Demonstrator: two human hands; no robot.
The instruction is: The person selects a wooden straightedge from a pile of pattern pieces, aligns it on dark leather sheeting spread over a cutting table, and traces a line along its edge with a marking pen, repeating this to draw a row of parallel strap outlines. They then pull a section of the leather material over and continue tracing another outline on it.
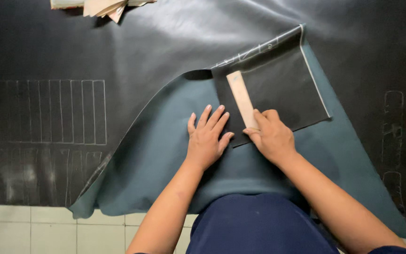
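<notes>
A large black leather-like sheet (118,51) lies spread on the floor, its near part folded over so the teal underside (165,141) shows. On the fold rests a smaller black cut piece (283,89) with white chalk edge lines. A narrow tan strip template (240,96) lies on this piece, slanted. My right hand (271,136) pinches the strip's near end and presses it down. My left hand (207,138) lies flat with fingers spread, partly on the teal underside and partly on the black piece's left edge.
White chalk outlines of several narrow rectangles (52,113) mark the sheet at left; more chalk shapes (393,141) sit at right. Tan card templates (104,7) lie at the top edge. White floor tiles (34,230) show at bottom left. My dark blue clothing (254,226) fills the bottom centre.
</notes>
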